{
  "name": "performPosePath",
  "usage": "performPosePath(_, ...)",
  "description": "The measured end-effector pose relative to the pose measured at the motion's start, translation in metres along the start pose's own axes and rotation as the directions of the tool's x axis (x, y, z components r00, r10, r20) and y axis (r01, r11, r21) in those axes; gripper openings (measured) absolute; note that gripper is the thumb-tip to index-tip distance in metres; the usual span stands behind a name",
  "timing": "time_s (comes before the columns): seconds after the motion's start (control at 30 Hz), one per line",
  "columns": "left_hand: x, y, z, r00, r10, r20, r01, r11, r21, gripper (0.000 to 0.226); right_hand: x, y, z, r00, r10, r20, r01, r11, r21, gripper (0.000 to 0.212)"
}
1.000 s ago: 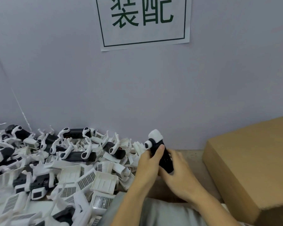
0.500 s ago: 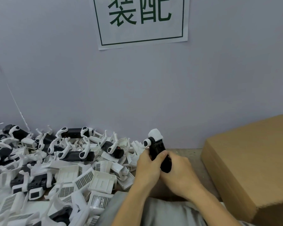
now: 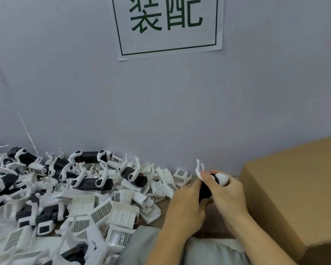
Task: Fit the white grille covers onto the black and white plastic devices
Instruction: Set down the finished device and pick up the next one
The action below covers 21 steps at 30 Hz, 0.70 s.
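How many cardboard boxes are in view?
1. The cardboard box sits at the right edge of the table, just right of the right hand; it runs out of frame, so anything beyond it is unseen.

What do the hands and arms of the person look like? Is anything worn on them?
Both the left hand and the right hand are bare, with no gloves, rings or watch visible. The forearms are bare too; no sleeves show in the frame.
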<state>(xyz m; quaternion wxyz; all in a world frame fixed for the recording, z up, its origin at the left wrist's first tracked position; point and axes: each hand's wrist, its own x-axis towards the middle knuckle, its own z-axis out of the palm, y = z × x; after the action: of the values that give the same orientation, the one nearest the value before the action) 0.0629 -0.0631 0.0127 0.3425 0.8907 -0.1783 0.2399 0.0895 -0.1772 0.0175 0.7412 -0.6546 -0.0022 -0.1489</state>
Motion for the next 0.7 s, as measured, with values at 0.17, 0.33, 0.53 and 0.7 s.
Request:
performPosePath(0.17, -0.001, 0.001, 0.003, 0.993, -0.093, -0.07, 0.091, 0.996, -0.024, 0.024, 0.002, -0.001, 0.0, 0.999, -0.043, 0.025, 0.043, 0.999, 0.0, 0.035)
performPosePath(0.33, 0.011, -0.005, -0.014, 0.744, -0.594, -0.304, 0.339, 0.729, -0.595, 0.013, 0.002, 0.008, 0.003, 0.981, 0.105, 0.166, -0.119, 0.989, 0.082, 0.025)
performPosePath(0.53, 0.015, -0.006, -0.042, 0.721, -0.674, 0.158, 0.105, -0.119, -0.987, 0.025, 0.002, 0.01, 0.003, 0.962, 0.217, 0.168, -0.198, 0.973, -0.121, 0.022)
performPosePath(0.7, 0.013, -0.006, -0.042, 0.706, -0.679, 0.201, 0.091, -0.195, -0.977, 0.023, -0.009, 0.006, 0.007, 0.86, 0.279, 0.428, -0.246, 0.96, -0.132, 0.017)
